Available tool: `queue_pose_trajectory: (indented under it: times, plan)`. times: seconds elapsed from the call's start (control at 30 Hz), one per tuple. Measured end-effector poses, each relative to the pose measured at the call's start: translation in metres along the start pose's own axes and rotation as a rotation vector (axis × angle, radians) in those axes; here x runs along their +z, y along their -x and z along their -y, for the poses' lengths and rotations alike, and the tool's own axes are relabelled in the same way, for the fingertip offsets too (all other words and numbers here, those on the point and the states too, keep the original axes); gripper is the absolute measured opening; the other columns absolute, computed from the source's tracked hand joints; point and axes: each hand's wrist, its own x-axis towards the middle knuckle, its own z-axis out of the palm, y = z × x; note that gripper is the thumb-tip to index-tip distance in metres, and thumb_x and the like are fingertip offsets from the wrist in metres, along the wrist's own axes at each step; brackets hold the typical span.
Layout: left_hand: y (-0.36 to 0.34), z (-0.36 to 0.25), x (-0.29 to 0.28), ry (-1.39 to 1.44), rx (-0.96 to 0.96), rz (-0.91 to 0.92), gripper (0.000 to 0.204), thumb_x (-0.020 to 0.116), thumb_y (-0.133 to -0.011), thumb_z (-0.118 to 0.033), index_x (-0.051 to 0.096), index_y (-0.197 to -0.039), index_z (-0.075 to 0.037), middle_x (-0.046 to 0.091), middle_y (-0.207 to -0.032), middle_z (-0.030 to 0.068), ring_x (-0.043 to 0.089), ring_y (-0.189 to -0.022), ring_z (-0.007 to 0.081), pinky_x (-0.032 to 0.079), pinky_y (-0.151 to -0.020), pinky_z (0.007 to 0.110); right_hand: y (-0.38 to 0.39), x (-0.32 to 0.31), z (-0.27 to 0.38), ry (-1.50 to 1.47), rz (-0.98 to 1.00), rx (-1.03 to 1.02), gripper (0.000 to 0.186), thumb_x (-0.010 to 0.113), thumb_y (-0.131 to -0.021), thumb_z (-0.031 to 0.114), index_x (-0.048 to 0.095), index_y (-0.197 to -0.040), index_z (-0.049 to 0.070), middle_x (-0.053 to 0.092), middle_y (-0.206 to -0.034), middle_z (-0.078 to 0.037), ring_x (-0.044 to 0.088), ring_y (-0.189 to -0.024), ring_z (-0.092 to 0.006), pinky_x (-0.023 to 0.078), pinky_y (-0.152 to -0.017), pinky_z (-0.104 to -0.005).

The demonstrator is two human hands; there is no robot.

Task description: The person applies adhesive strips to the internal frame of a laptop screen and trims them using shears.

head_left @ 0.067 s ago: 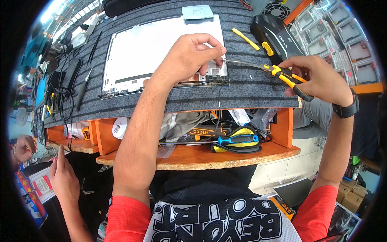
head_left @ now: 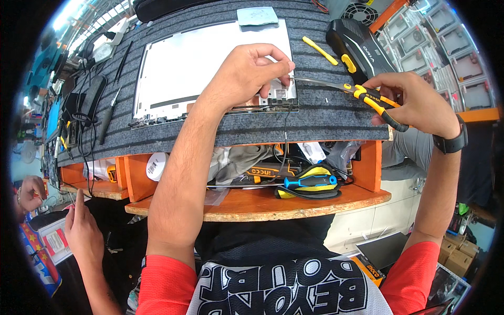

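Right hand (head_left: 424, 104) grips pliers (head_left: 359, 92); left hand (head_left: 248, 74), pinched narrow, contents unclear, crosses the panel (head_left: 181, 60) near the table's (head_left: 331, 123) front edge. Slipping tips could scratch it.

A blue-handled screwdriver (head_left: 315, 181) lies in the orange wooden shelf (head_left: 252, 211).

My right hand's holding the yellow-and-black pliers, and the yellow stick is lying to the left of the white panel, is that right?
Not quite: the head view shows the yellow stick lying to the right of the white panel. Your right hand is indeed holding the yellow-and-black pliers.
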Motion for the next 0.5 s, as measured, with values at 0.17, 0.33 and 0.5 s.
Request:
queue_pose_trajectory:
  times: [0.17,0.33,0.5]
  plan:
    - [-0.0043,0.0003,-0.0018,-0.009,0.037,0.010,0.019,0.072,-0.102,-0.021,0.076,-0.111,-0.004,0.079,-0.087,0.0055,0.053,-0.047,0.0025,0.032,-0.035,0.021,0.0006,0.0003,-0.0010,-0.032,-0.050,-0.023,0.059,0.099,-0.073,0.020,0.075,-0.124,0.001,0.060,-0.074,-0.002,0.050,-0.066,-0.0123,0.036,-0.058,-0.0320]
    - [-0.0040,0.0001,-0.0021,-0.002,0.030,0.011,0.021,0.073,-0.102,-0.023,0.076,-0.111,-0.004,0.079,-0.086,0.0051,0.053,-0.048,0.0025,0.032,-0.035,0.021,0.0012,0.0010,-0.0014,-0.001,-0.064,-0.021,0.059,0.098,-0.074,0.021,0.075,-0.124,0.002,0.060,-0.075,-0.002,0.050,-0.066,-0.0129,0.036,-0.058,-0.0324]
    - [-0.0038,0.0003,-0.0016,-0.005,0.023,0.005,0.021,0.073,-0.102,-0.023,0.076,-0.112,-0.004,0.079,-0.086,0.0053,0.053,-0.048,0.0030,0.033,-0.036,0.021,0.0007,0.0014,-0.0034,-0.020,-0.060,-0.035,0.058,0.098,-0.074,0.021,0.076,-0.124,0.002,0.059,-0.074,-0.001,0.049,-0.065,-0.0128,0.035,-0.058,-0.0326]
